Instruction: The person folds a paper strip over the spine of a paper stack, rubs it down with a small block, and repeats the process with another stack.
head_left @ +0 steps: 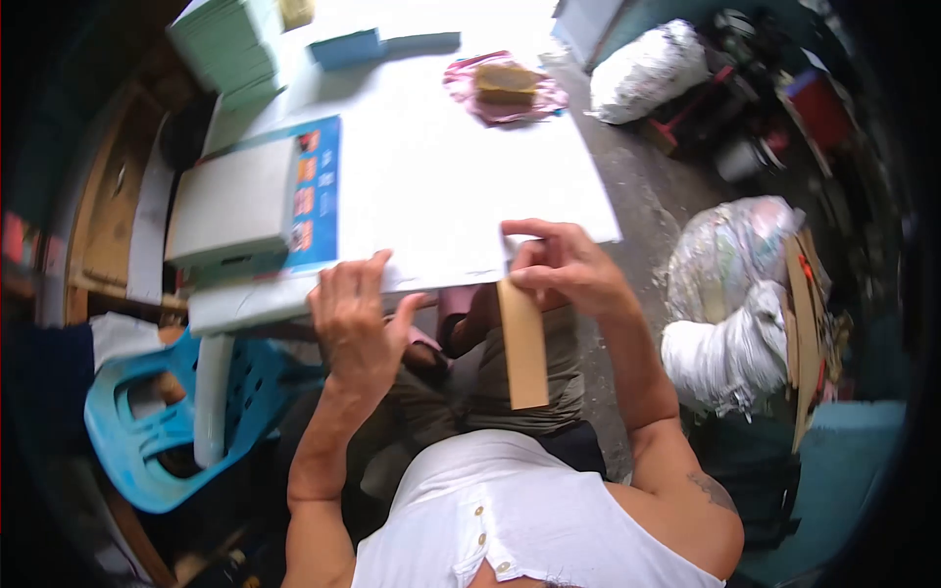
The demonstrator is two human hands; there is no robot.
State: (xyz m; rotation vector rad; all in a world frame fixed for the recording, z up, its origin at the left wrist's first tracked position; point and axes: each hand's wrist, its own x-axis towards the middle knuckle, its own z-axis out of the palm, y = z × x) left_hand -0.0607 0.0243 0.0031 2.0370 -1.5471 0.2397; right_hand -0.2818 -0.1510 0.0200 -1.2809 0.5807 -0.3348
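Observation:
My right hand (pixel 571 267) is at the front edge of the white tabletop (pixel 431 196), thumb and fingers pinched on the top end of a flat tan strip (pixel 524 348). The strip hangs past the edge, over my lap. My left hand (pixel 355 312) lies with fingers spread on the same edge, farther left, and holds nothing. Close beyond it, a pale grey block-like stack (pixel 235 201) rests on a blue printed sheet (pixel 325 186).
Pale green stacked sheets (pixel 227 49), a blue block (pixel 345 49) and a yellowish block (pixel 505 84) on a pink cloth (pixel 459 83) occupy the far table. A blue plastic chair (pixel 127 421) is at left. Stuffed bags (pixel 730 255) line the floor at right.

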